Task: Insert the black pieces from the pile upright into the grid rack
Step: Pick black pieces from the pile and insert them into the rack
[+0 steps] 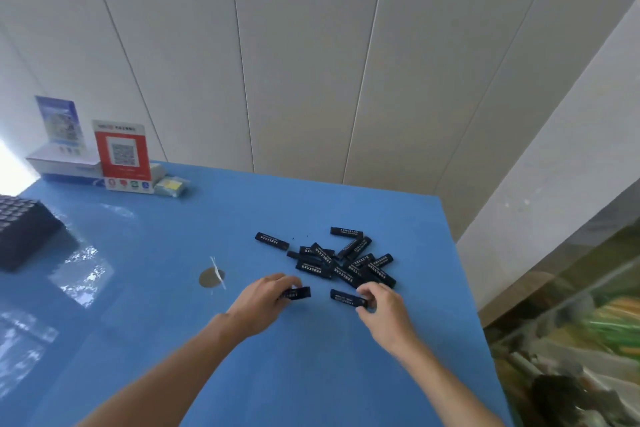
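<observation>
A pile of several black pieces (343, 262) with white lettering lies on the blue table (173, 305), right of centre. Just in front of the pile, my left hand (263, 298) grips one black piece (300, 293) lying flat. My right hand (384, 307) pinches the near end of another black piece (344, 297), also lying flat on the table. One stray piece (272, 241) lies apart at the pile's left. The black grid rack (24, 232) stands at the far left edge, partly cut off by the frame.
Two printed stand-up signs, one red (123, 156) and one blue (60, 121), a white box (64, 163) and a small packet (171, 185) stand at the table's back left. A round grey spot with a thin white strip (212, 277) lies left of my hands. The table's right edge drops off.
</observation>
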Demonstrator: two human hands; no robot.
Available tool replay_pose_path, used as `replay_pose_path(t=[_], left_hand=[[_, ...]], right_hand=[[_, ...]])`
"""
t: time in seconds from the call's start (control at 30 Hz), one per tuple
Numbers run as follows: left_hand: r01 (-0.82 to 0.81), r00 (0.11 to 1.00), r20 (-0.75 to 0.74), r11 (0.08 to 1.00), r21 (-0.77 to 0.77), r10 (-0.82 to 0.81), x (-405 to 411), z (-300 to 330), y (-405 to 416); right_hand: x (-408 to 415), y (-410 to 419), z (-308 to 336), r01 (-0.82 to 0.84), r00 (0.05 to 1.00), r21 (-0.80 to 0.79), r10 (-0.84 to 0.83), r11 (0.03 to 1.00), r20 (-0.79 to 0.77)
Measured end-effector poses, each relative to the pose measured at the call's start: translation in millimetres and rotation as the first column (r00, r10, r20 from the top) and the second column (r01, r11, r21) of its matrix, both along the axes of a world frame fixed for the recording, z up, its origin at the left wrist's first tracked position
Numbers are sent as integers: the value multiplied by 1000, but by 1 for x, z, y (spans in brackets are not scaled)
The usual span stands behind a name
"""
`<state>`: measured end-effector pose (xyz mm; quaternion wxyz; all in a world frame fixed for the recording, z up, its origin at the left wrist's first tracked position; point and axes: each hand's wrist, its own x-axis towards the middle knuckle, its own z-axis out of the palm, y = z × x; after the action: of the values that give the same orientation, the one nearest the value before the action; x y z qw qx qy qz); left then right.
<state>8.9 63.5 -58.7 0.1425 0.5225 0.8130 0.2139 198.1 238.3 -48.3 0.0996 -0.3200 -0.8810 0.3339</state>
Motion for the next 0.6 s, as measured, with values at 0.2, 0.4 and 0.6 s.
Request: replay_pose_path(t=[0.2,0.4,0.6], left_hand=[[-129,989,81,991,33,126,32,10,-24],[-212,971,127,973,88,200,47,15,-60],[-275,949,194,953,130,247,34,25,-97]], right_hand=[[-2,-8,9,-73,990,-20,70,997,-119],[-6,-32,26,-194,969,-47,184,980,-164],[-30,-66,44,-266,950,-44,254,963,-181]])
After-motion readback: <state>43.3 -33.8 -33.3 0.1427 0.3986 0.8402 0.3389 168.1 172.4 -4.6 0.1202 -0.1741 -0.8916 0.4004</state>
